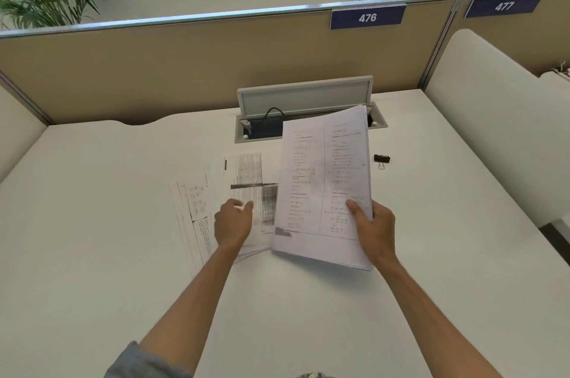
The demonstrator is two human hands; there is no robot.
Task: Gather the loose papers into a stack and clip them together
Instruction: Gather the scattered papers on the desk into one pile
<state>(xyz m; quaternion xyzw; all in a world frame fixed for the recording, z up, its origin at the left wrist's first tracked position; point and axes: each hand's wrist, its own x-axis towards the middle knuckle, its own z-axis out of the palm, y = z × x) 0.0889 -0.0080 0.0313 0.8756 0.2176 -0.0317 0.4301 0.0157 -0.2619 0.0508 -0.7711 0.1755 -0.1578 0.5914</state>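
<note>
My right hand (374, 231): fingers pinching a paper stack (324, 186), tilted above the tabletop (308, 316).
My left hand (232, 223): fingers curled on loose papers (246, 180).
Binder clip (382, 158): right of the stack.

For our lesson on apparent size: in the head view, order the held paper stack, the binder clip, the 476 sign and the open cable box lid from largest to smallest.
1. Held paper stack, in the right hand
2. Cable box lid
3. 476 sign, though it sits farther away, so its true size is unsure
4. Binder clip

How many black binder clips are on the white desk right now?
1: a small black metal binder clip lies on the white desk, right of the held paper stack. Papers could hide others.
</note>
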